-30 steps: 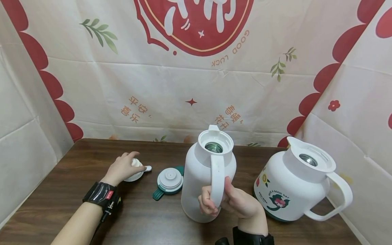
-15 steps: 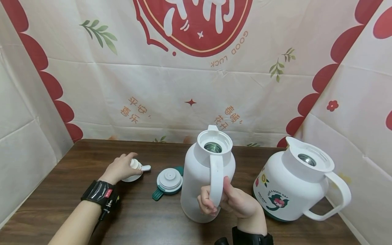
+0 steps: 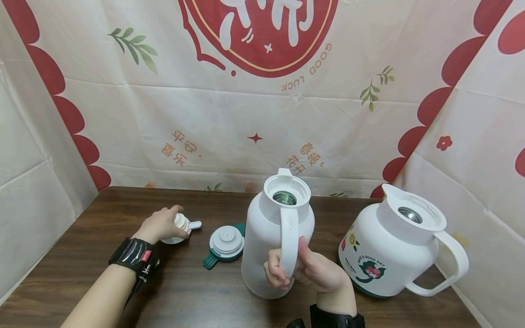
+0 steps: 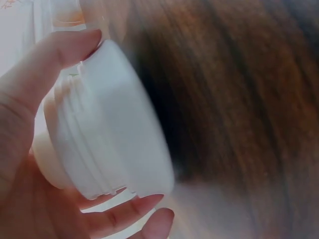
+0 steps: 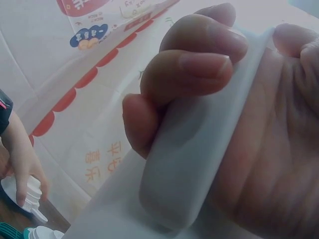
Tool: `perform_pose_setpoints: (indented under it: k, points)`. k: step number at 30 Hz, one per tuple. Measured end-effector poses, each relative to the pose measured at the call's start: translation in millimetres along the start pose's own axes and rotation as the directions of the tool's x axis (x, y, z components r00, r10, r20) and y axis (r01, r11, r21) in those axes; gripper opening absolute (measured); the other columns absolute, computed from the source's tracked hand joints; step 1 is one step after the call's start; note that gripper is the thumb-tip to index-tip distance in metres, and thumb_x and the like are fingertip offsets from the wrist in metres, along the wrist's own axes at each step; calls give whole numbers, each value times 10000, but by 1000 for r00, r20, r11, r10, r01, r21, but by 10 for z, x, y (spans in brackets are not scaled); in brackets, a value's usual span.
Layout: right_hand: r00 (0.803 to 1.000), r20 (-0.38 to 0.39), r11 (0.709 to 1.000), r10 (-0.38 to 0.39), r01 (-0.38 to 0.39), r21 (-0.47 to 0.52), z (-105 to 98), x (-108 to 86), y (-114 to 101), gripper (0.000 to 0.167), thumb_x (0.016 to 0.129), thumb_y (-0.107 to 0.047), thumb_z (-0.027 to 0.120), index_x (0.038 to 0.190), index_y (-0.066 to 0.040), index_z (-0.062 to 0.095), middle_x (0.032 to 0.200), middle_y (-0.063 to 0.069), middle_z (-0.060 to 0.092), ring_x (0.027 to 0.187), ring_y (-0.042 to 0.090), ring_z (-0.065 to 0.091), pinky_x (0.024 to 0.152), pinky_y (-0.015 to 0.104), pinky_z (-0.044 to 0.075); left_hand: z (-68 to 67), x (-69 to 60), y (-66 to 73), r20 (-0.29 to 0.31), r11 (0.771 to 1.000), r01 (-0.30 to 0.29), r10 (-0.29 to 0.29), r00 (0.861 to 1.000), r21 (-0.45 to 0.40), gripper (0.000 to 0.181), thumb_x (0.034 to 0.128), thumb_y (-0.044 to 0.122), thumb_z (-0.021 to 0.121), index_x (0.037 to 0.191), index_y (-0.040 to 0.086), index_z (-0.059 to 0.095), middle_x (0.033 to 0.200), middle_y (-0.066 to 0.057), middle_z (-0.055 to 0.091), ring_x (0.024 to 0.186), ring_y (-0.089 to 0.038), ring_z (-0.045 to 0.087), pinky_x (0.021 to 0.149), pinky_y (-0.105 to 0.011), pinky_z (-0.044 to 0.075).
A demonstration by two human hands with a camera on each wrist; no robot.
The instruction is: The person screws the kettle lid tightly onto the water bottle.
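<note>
At the table's left, my left hand [image 3: 161,225] grips a white screw-on lid [image 3: 181,222] by its rim; its tab points right. Close up in the left wrist view, the thumb and fingertips hold the edge of this threaded lid [image 4: 119,119]. My right hand [image 3: 313,271] has its fingers curled round the handle [image 3: 290,241] of a tall white thermos jug [image 3: 262,246], which stands upright with its mouth uncovered. The right wrist view shows the fingers wrapped over that handle [image 5: 184,149]. Between the hands lies a white and green lid [image 3: 227,241], stepped side up.
A second white thermos jug [image 3: 389,255] with a printed picture and a green base stands at the right, also uncovered, its handle facing right. A printed cloth [image 3: 229,109] hangs behind and beside the brown wooden table [image 3: 197,291].
My left hand has shifted very slightly left with the white lid. The right hand and the jug stay in place; the head view has moved a little.
</note>
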State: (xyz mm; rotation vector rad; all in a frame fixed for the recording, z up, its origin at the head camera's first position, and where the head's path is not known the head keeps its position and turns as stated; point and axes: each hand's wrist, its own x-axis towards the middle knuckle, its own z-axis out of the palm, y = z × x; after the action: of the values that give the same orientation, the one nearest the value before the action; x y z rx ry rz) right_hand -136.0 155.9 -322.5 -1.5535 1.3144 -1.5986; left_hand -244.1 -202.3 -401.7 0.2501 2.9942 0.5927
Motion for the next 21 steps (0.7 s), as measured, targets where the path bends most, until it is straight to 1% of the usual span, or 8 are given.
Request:
perform_pose_setpoints:
  k: [3,8,11,15,21]
  points:
    - [1000,0,1000,4,-4,8,1,-3,-1,717,947,-530,-99,829,36,323,726,180,315,643,286,335,579,368,319,-6,2,6,6,1000,-7,7,1000,12,790,654,362,835,1286,3,525,1087,-260,574,922,-399,558,684,-519,469]
    - [1000,-7,1000,9,-8,16,5,-7,-6,719,947,-537,-93,830,37,323,726,177,315,641,286,333,577,370,317,-2,28,9,13,1000,-17,17,1000,16,737,639,341,850,1237,12,574,1043,-198,619,903,-331,568,700,-491,470]
    - [1000,-9,1000,9,-9,15,8,-6,-10,720,947,-537,-92,828,39,325,725,178,318,638,288,334,574,370,319,1,44,11,20,1000,-7,7,1000,11,728,634,327,856,1233,13,586,1039,-175,637,887,-301,574,698,-475,470]
    - [1000,-9,1000,11,-11,12,10,0,-15,723,946,-538,-89,829,41,329,724,179,323,635,291,334,573,372,321,1,49,21,21,1000,13,-13,1000,15,738,631,326,860,1242,11,591,1060,-179,641,885,-295,577,694,-474,470]
    - [1000,-6,1000,14,-14,15,10,1,-18,726,944,-547,-83,827,37,331,720,178,322,633,289,328,575,376,314,-16,29,23,-1,1000,22,-22,1000,18,742,620,331,868,1226,0,597,1041,-184,643,858,-291,575,676,-468,468]
